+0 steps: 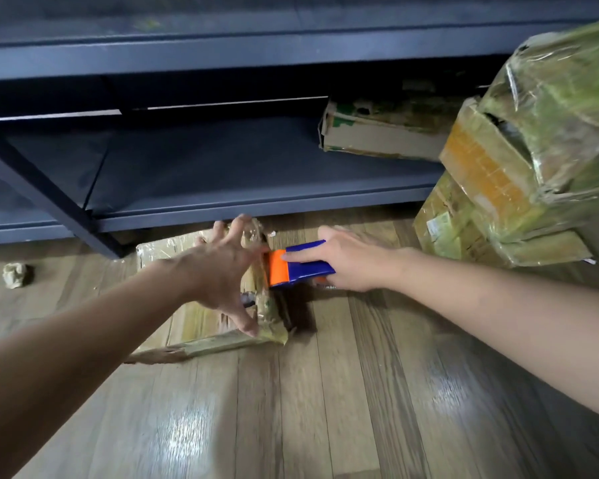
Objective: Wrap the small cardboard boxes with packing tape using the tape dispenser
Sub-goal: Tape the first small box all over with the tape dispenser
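Observation:
A flat cardboard box [194, 326], covered in shiny clear tape, lies on the wooden floor just in front of the dark shelf unit. My left hand [222, 271] rests on its top with fingers spread wide, the thumb near the box's front right corner. My right hand [346, 261] grips a blue and orange tape dispenser [296, 266]. The dispenser's orange end touches the box's right side, close to my left fingers. The roll of tape is hidden under my right hand.
A dark metal shelf unit [256, 205] stands behind the box, with a worn carton [381, 136] on its lower shelf. Taped cardboard boxes [519, 174] are stacked at the right. A crumpled paper ball [18, 275] lies on the floor at the left.

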{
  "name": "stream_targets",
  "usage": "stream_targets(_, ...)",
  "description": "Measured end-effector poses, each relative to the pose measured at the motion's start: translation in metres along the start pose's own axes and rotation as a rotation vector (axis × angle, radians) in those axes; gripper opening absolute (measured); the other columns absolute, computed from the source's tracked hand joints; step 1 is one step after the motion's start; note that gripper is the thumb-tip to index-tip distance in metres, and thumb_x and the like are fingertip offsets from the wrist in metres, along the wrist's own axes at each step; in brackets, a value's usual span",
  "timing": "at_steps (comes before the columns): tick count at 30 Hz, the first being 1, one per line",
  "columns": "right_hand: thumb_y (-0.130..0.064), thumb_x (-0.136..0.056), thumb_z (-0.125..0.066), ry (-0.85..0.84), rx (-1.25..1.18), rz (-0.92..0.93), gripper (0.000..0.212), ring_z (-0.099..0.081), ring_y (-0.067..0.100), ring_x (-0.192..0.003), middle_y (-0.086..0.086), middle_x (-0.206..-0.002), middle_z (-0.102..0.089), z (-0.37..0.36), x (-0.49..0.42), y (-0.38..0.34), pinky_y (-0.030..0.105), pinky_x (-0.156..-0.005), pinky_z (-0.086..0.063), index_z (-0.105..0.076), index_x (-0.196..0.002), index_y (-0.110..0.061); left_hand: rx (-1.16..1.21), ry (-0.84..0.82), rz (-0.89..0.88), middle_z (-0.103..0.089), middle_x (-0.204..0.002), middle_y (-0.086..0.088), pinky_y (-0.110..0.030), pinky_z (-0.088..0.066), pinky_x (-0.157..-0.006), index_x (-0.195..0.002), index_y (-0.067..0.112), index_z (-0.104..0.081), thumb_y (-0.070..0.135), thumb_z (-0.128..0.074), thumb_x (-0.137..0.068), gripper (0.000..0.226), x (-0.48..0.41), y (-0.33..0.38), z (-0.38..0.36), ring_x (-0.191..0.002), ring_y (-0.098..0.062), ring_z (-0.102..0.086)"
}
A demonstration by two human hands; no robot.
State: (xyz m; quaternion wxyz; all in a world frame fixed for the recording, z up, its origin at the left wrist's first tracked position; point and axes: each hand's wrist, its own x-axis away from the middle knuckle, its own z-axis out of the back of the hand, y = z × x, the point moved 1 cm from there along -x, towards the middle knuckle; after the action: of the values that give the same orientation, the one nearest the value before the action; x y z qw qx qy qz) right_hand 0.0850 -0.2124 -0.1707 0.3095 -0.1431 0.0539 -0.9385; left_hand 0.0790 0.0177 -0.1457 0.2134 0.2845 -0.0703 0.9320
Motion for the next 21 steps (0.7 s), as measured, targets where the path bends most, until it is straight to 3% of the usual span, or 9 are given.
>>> stream_targets(2,-0.031,-0.100,-0.054,0.042,-0.004,-0.005,0.064,-0.043,0.017,-0.086,-0.003,-0.095,-0.038,0.033,0.004,-0.003,0.035,-0.072,-0.035,-0.025,-0.146,-0.065,0.122,0.118,-0.059,0.021,-0.160,0.010,-0.050,-0.037,-0.119,-0.160,0.037,-0.010,0.082,-0.085,-0.042,0.147,0.015,-0.011,0.009,-0.154,-0.041,-0.010)
stream_targets(4,-0.029,-0.098,-0.055,0.074,0.002,-0.006,0.064,-0.043,0.017,-0.086,-0.007,-0.092,-0.038,0.070,0.010,-0.010,0.035,-0.071,-0.036,-0.029,-0.142,-0.068,0.273,0.255,-0.126,0.009,-0.157,0.014,-0.033,-0.043,-0.108,-0.157,0.040,-0.017,0.080,-0.087,-0.041,0.141,0.033,-0.025,0.015,-0.138,-0.027,-0.039)
stream_targets(5,-0.030,-0.097,-0.057,0.087,0.014,-0.003,0.063,-0.043,0.017,-0.087,-0.010,-0.091,-0.037,0.088,0.013,-0.014,0.034,-0.071,-0.036,-0.032,-0.140,-0.069,0.345,0.325,-0.163,0.004,-0.155,0.015,-0.028,-0.041,-0.104,-0.155,0.043,-0.019,0.080,-0.087,-0.040,0.138,0.041,-0.030,0.015,-0.130,-0.020,-0.043)
stream_targets(8,-0.031,-0.091,-0.062,0.112,0.067,0.038,0.060,-0.042,0.014,-0.088,-0.016,-0.085,-0.035,0.124,0.019,-0.038,0.033,-0.075,-0.039,-0.042,-0.135,-0.067,0.540,0.491,-0.315,-0.006,-0.155,0.012,-0.027,-0.039,-0.110,-0.152,0.045,-0.025,0.081,-0.088,-0.042,0.132,0.057,-0.039,-0.003,-0.146,-0.019,-0.031)
stream_targets(11,-0.022,-0.092,-0.056,0.075,0.122,0.092,0.060,-0.037,0.015,-0.090,-0.017,-0.080,-0.029,0.121,0.019,-0.072,0.033,-0.074,-0.036,-0.047,-0.138,-0.059,0.598,0.515,-0.392,-0.003,-0.162,0.014,-0.015,-0.037,-0.114,-0.159,0.022,-0.024,0.068,-0.095,-0.047,0.140,0.062,-0.048,-0.043,-0.157,-0.019,-0.015)
stream_targets(13,-0.021,-0.094,-0.053,0.059,0.141,0.143,0.057,-0.035,0.016,-0.088,-0.013,-0.085,-0.032,0.108,0.013,-0.095,0.033,-0.072,-0.032,-0.047,-0.142,-0.052,0.564,0.468,-0.330,0.009,-0.167,0.017,-0.016,-0.039,-0.113,-0.161,0.027,-0.016,0.071,-0.094,-0.048,0.144,0.073,-0.062,-0.063,-0.156,-0.013,-0.018)
stream_targets(16,-0.028,-0.097,-0.052,0.113,0.184,0.185,0.047,-0.037,0.020,-0.087,-0.004,-0.097,-0.040,0.099,-0.004,-0.121,0.035,-0.072,-0.034,-0.050,-0.141,-0.046,0.408,0.389,-0.164,0.021,-0.167,0.023,-0.041,-0.051,-0.106,-0.154,0.058,-0.002,0.087,-0.083,-0.039,0.144,0.093,-0.080,-0.067,-0.149,-0.016,-0.038)
stream_targets(18,-0.029,-0.097,-0.054,0.146,0.213,0.200,0.039,-0.046,0.020,-0.092,-0.003,-0.098,-0.044,0.099,-0.013,-0.138,0.035,-0.072,-0.036,-0.057,-0.134,-0.042,0.348,0.255,-0.097,0.035,-0.161,0.027,-0.047,-0.044,-0.113,-0.154,0.056,0.016,0.093,-0.078,-0.033,0.157,0.099,-0.082,-0.060,-0.155,-0.014,-0.020)
stream_targets(21,-0.029,-0.096,-0.056,0.183,0.256,0.208,0.035,-0.058,0.023,-0.110,-0.001,-0.110,-0.057,0.096,-0.020,-0.151,0.035,-0.073,-0.038,-0.060,-0.129,-0.038,0.508,0.189,-0.108,0.038,-0.158,0.030,-0.043,-0.009,-0.129,-0.154,0.044,0.028,0.092,-0.080,-0.035,0.168,0.092,-0.070,-0.047,-0.152,-0.001,0.025)
